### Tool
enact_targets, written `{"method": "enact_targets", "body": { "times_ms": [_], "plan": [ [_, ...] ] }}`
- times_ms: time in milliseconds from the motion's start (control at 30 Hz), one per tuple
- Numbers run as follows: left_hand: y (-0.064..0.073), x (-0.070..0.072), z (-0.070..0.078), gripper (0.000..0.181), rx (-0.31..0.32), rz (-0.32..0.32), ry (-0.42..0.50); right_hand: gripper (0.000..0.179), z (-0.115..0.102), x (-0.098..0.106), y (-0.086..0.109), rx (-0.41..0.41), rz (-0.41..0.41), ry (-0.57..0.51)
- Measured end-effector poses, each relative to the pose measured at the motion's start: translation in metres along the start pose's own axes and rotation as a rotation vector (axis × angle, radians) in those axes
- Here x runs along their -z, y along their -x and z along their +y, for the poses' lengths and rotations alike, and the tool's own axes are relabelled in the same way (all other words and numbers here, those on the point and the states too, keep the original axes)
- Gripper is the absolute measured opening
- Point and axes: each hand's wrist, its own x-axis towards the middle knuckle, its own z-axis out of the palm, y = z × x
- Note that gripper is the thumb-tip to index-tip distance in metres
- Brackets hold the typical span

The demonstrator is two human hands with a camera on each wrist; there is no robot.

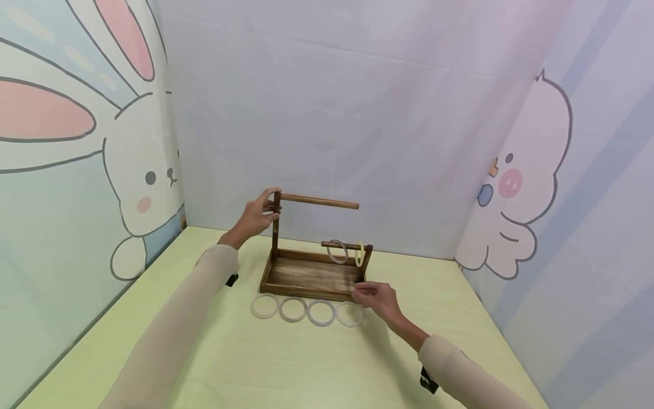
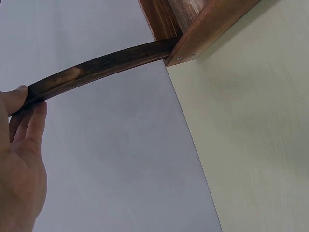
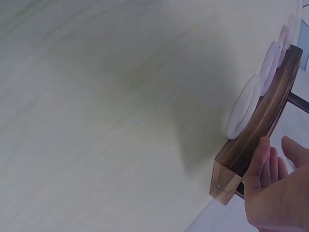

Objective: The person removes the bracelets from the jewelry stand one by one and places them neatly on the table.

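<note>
Near the middle of the table stands a dark wooden jewelry rack [image 1: 313, 294] with a tray base and two side posts, each bearing a rod. My left hand [image 1: 259, 213] grips the top of the tall left post [image 2: 96, 67], thumb on one side and fingers on the other. At the tray's front right corner is my right hand [image 1: 378, 298], its fingers extended beside the front wall [image 3: 265, 116] and the thumb held apart. A greyish bangle [image 1: 337, 251] and a yellow bangle [image 1: 360, 254] hang on the short lower rod. The upper rod [image 1: 319, 201] is bare.
Several pale bangles [image 1: 321, 313] lie in a row on the table along the tray's front edge. The light green table [image 1: 245, 363] is enclosed by a plain back curtain [image 1: 327, 113] and side curtains with cartoon animals.
</note>
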Motion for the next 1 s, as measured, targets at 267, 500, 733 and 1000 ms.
{"method": "enact_targets", "body": {
  "times_ms": [267,500,733,1000],
  "plan": [
    [0.0,-0.001,-0.001,0.072,0.0,-0.001,-0.014,0.021,-0.015,-0.008,-0.013,0.067,0.039,-0.027],
    [0.0,-0.001,-0.001,0.073,-0.011,0.005,-0.034,0.026,-0.02,-0.013,-0.026,0.092,0.099,0.003],
    [-0.001,0.0,0.0,0.074,-0.016,0.006,-0.023,0.035,-0.024,-0.02,-0.033,0.087,0.139,-0.032],
    [0.0,-0.001,-0.002,0.074,-0.008,0.0,-0.006,0.035,-0.026,-0.029,-0.039,0.086,0.19,-0.053]
  ]
}}
